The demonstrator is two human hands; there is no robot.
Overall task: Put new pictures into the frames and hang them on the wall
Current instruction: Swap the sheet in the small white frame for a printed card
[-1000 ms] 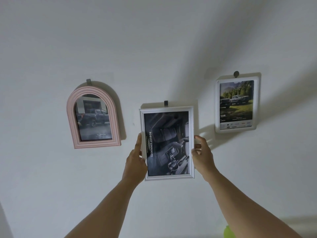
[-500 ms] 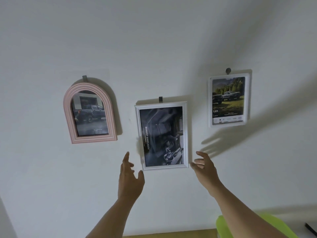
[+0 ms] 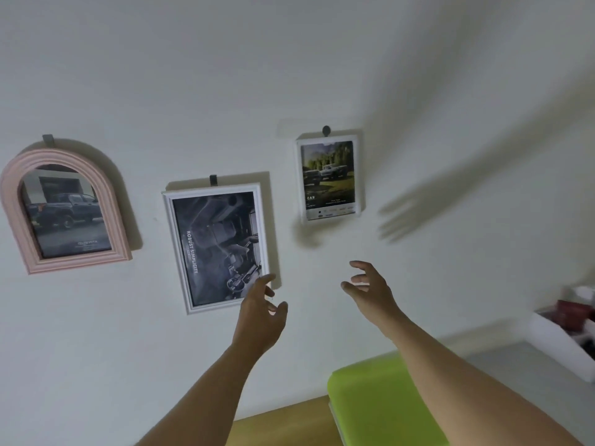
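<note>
White frame (image 3: pixel 215 246) hangs up-left of left hand (image 3: pixel 260 317), right hand (image 3: pixel 370 294) (both spread, empty).

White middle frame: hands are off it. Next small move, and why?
Probably lower both hands and check it for level: the white frame hangs on its hook, the left hand and right hand are open and empty, and the pink frame and small frame hang filled.

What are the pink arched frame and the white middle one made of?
The pink arched frame looks like matt painted wood or moulded resin, from its even ridges. The white rectangular middle frame seems smooth plastic or painted wood; unclear which.
</note>
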